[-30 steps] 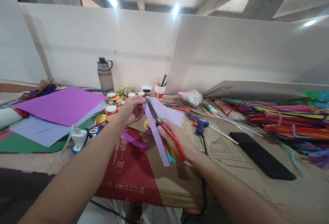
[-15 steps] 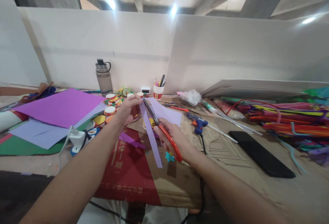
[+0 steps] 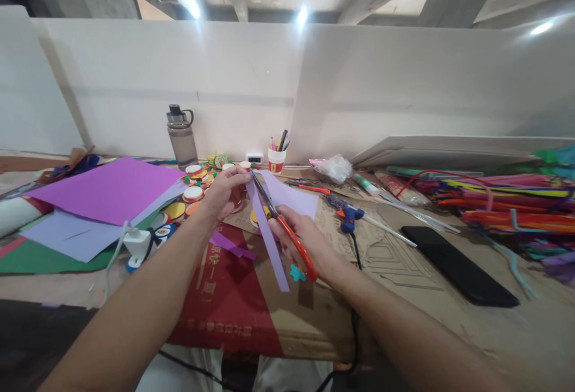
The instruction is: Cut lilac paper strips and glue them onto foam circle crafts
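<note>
My left hand (image 3: 228, 189) pinches the far end of a sheet of light purple paper (image 3: 294, 195). A long narrow strip (image 3: 272, 248) of the same paper hangs down toward me, left of the blades. In my right hand (image 3: 299, 230) is a pair of scissors (image 3: 291, 239) with red handles, its fingers in the loops. The metal blades point away from me and lie at the paper close to my left fingertips. Beneath them, darker purple paper strips (image 3: 231, 245) and a small turquoise cutout (image 3: 296, 272) rest on the cardboard (image 3: 314, 332).
Purple sheets (image 3: 112, 191) and a white plug (image 3: 137, 241) lie at left. Behind stand a water bottle (image 3: 182, 140) and a pen cup (image 3: 277, 160). To the right are a blue glue gun (image 3: 349, 219), a black phone (image 3: 458, 266) and colourful pipe cleaners (image 3: 512, 206).
The free end of the strip has swung slightly right. Both hands stay nearly in place, with the scissors still at the paper's far end.
</note>
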The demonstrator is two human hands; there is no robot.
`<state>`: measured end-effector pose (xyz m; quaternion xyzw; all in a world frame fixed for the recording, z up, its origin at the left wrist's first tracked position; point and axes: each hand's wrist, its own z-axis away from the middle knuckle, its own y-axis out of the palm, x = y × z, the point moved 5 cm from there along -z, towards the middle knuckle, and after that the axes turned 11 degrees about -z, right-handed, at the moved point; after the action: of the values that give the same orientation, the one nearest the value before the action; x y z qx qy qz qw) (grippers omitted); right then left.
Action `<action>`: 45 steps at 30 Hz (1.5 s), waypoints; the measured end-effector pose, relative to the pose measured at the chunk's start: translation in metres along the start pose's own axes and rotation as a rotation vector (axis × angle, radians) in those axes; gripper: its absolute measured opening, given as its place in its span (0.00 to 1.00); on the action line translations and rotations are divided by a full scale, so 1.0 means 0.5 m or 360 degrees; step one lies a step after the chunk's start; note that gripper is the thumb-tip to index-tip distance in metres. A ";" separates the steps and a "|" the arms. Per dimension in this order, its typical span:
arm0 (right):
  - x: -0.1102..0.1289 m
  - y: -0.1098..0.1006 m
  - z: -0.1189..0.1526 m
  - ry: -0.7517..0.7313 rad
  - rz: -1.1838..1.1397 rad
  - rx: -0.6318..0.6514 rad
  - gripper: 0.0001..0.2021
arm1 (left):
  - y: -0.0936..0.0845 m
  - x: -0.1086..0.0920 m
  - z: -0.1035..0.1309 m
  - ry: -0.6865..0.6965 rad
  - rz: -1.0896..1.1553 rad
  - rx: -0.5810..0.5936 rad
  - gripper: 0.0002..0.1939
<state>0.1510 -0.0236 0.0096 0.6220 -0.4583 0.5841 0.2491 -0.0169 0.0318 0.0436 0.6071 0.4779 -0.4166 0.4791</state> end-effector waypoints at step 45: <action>0.005 0.052 0.014 0.0218 0.1070 0.0416 0.15 | -0.098 -0.066 -0.007 0.0197 0.0692 -0.0499 0.09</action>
<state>0.1322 -0.0422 0.0047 0.4227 -0.5408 0.7272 -0.0081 -0.0711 0.0332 0.0668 0.6381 0.4235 -0.1871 0.6152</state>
